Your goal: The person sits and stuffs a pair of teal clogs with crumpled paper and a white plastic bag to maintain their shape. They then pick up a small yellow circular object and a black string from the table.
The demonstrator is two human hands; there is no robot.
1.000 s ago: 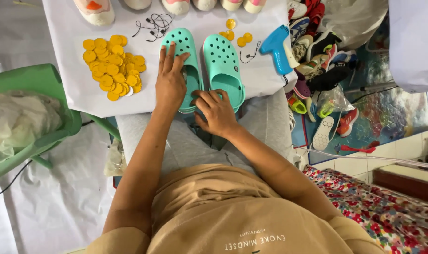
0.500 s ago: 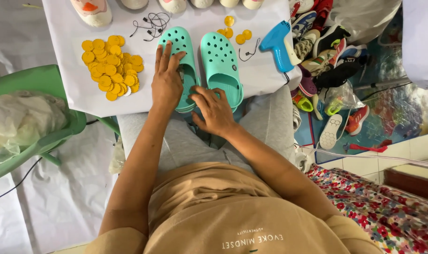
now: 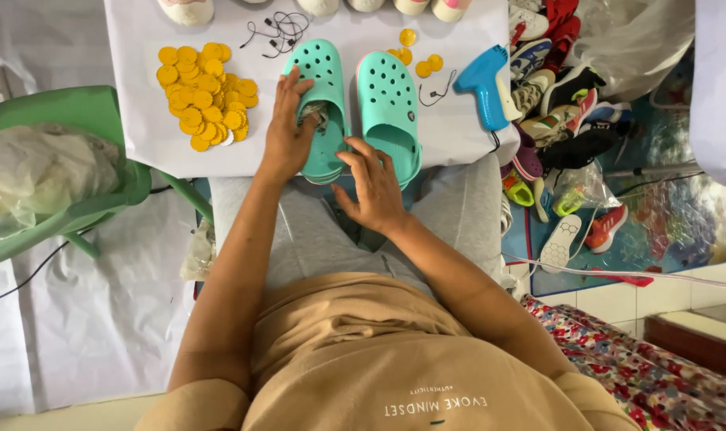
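A: What fills the view first?

B: A white board (image 3: 459, 136) laid across the person's lap serves as the work surface. Beyond its right edge a heap of assorted shoes (image 3: 562, 96) covers the floor; a green plastic chair (image 3: 76, 136) with a bundled plastic bag stands off its left edge.

A: And on the board?

B: A pair of mint-green clogs (image 3: 355, 104) sits near the middle of the near edge, toes pointing away. A pile of yellow round tags (image 3: 206, 92) lies toward the left edge, a blue tagging gun (image 3: 484, 80) toward the right, and a few loose yellow tags near the far edge.

A: The hands?

B: The left hand (image 3: 287, 132) lies flat with fingers spread along the left clog (image 3: 321, 104), touching crumpled paper stuffing in its opening. The right hand (image 3: 372, 187) is loosely spread, fingertips on the heel of the right clog (image 3: 388, 112), gripping nothing.

A: Any advice?

B: I'd judge it best to steady each heel and keep the pair level and side by side on the board.
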